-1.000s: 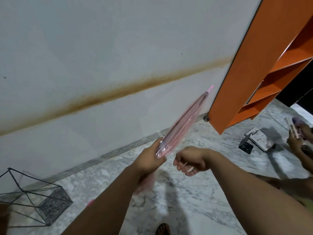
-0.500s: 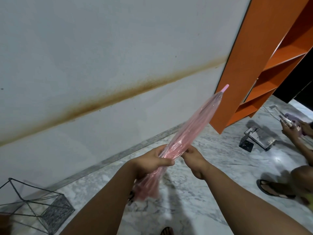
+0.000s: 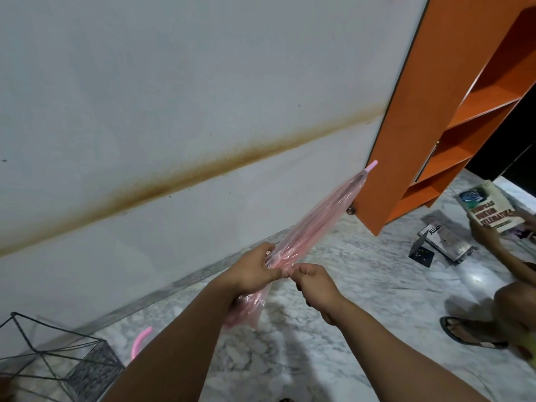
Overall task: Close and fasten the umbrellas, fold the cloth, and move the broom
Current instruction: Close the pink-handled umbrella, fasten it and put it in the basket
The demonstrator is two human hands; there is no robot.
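A closed pink see-through umbrella slants up to the right, its pink tip close to the orange shelf's lower corner. My left hand is wrapped around the folded canopy at its middle. My right hand is closed right beside it, fingers pinched at the canopy, probably on its strap; the strap itself is hidden. The loose canopy edge hangs below my left wrist. The umbrella's curved pink handle shows behind my left forearm. No cloth or broom is in view.
A white wall with a brown stain line stands ahead. An orange shelf unit stands at the right. A wire basket sits at the lower left on the marble floor. Another person's hands hold a book; their sandalled foot and more books lie right.
My right hand, open-fisted and apart a second ago, came onto the umbrella beside my left hand. The umbrella stayed slanted towards the shelf.
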